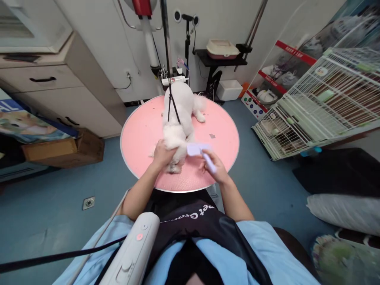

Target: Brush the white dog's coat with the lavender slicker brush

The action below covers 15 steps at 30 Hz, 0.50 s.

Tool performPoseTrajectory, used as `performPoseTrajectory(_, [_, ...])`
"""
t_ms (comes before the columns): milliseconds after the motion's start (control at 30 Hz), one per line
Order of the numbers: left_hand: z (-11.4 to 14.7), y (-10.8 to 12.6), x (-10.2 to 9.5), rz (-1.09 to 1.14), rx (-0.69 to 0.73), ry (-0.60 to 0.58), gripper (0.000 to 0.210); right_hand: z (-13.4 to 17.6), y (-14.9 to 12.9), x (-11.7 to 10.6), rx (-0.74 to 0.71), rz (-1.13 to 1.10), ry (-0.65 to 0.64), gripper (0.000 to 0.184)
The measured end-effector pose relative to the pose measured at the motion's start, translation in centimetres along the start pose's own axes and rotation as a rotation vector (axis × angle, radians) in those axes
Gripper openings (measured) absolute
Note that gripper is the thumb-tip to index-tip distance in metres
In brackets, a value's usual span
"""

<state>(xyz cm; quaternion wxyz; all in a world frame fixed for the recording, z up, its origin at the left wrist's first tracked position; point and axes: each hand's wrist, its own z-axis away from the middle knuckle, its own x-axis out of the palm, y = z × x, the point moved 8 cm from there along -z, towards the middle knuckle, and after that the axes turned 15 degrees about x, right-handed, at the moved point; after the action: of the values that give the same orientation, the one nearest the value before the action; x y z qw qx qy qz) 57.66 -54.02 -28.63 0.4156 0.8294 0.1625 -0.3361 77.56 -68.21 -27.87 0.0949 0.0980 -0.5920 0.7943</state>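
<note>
A white fluffy dog (pixel 179 97) is on a round pink grooming table (pixel 142 130), its head end toward me. A black strap (pixel 170 79) comes down from above and splits into two thin loops over the dog's back. My left hand (pixel 162 154) grips the dog's fur at the side of its head, fingers partly hidden. In my right hand (pixel 216 168) is a light purple slicker brush (pixel 209 161), held by the handle. The brush head is against the fur on the right side of the dog's head; its bristles are hidden.
A pale device with buttons (pixel 133 249) hangs before my chest. Behind the table stand tools (pixel 164 72), a two-headed lamp stand (pixel 187 23) and a litter box on a black shelf (pixel 204 58). A wire cage (pixel 320 99) is right; a wooden cabinet (pixel 86 79) is left.
</note>
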Motion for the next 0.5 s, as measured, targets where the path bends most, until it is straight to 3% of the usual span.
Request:
performPoseTrajectory(67, [-0.2,-0.7,0.0,0.001,-0.023,0.027,0.031,1.0,2.7,2.5,0.103,-0.005,-0.126,0.041])
performPoseTrajectory(200, [-0.2,-2.3,-0.2,0.071,-0.004,0.066,0.026,0.1,4.3,6.4,0.161,0.118,-0.152,0.013])
performPoseTrajectory(367, [0.4,-3.1,0.0,0.157,-0.003,0.052,0.027,-2.0,3.3,8.6,0.227,0.237,-0.123,0.028])
performPoseTrajectory(500, [0.8,-3.4,-0.5,0.207,-0.051,0.115,0.03,-1.2,4.1,10.0,0.298,0.335,-0.312,0.029])
